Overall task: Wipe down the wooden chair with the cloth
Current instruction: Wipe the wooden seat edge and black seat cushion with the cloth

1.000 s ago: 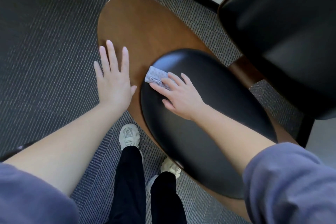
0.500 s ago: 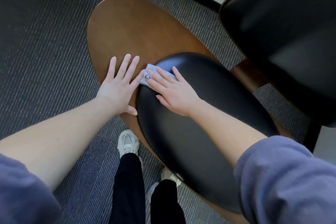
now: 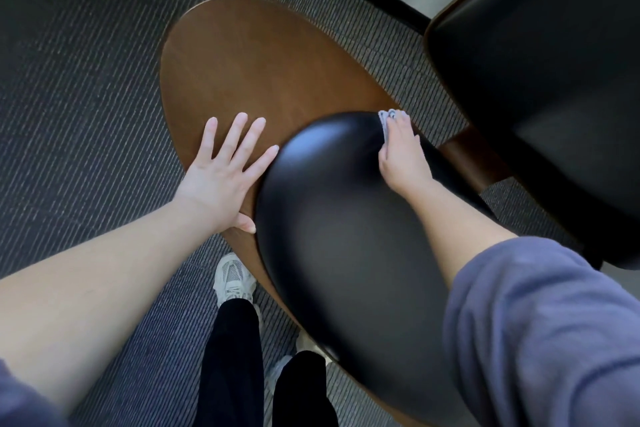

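No text, label, brand, number or sign can be read on anything here.

Left hand point(image 3: 221, 180) flat, fingers spread, on the wooden chair point(image 3: 259, 62), nine o'clock of the black cushion point(image 3: 339, 218). Right hand point(image 3: 403, 156) holds the cloth point(image 3: 383, 121) at its one o'clock edge, fingers apparently curled.

Loose slate-blue sleeves point(image 3: 540, 322), black trousers point(image 3: 232, 357), pale trainers point(image 3: 231, 277), possibly grey-and-white mesh
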Motion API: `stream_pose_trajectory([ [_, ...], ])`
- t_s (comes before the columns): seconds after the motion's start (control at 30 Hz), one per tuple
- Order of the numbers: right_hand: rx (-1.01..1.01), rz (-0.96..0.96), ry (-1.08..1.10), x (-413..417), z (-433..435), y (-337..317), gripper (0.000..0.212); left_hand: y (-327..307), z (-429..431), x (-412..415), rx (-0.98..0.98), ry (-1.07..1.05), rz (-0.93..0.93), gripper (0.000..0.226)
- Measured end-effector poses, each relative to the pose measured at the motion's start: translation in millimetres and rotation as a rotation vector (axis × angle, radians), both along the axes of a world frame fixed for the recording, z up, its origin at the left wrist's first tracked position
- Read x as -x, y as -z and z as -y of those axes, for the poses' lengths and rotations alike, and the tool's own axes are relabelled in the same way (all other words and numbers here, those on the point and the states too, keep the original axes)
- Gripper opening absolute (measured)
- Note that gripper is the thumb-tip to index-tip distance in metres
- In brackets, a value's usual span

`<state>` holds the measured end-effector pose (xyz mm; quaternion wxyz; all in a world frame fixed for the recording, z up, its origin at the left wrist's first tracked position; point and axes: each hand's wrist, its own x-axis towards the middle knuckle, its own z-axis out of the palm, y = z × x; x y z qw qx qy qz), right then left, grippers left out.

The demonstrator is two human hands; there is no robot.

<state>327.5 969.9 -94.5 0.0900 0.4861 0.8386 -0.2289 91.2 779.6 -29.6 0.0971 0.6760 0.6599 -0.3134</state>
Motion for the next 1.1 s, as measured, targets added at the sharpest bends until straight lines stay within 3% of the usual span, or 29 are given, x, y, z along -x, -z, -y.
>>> stream_pose_trajectory([
  [0.1, 0.032, -0.051, -0.022, -3, -4, 5, 0.065, 1, -1, 0, 0.011, 0.004, -0.002, 0.131],
  [0.2, 0.034, -0.096, 0.138, -8, -14, 18, 0.062, 4, -1, 0, 0.018, 0.020, -0.010, 0.130],
  [0.33, 0.116, 0.022, 0.382, -18, -34, 26, 0.055, 2, -1, 0, 0.033, 0.018, -0.006, 0.130],
  [0.57, 0.194, 0.143, 0.522, -27, -48, 33, 0.053, 2, -4, -2, 0.071, 0.015, -0.020, 0.129],
  [0.77, 0.141, -0.135, 0.339, -21, -32, 27, 0.053, -1, -5, -2, 0.081, 0.015, -0.025, 0.128],
  [1.0, 0.110, -0.142, 0.323, -25, -38, 39, 0.046, 0, -4, -2, 0.088, 0.016, -0.036, 0.129],
  [1.1, 0.063, -0.017, 0.305, -37, -42, 37, 0.046, 1, -3, -1, 0.088, 0.021, -0.047, 0.129],
])
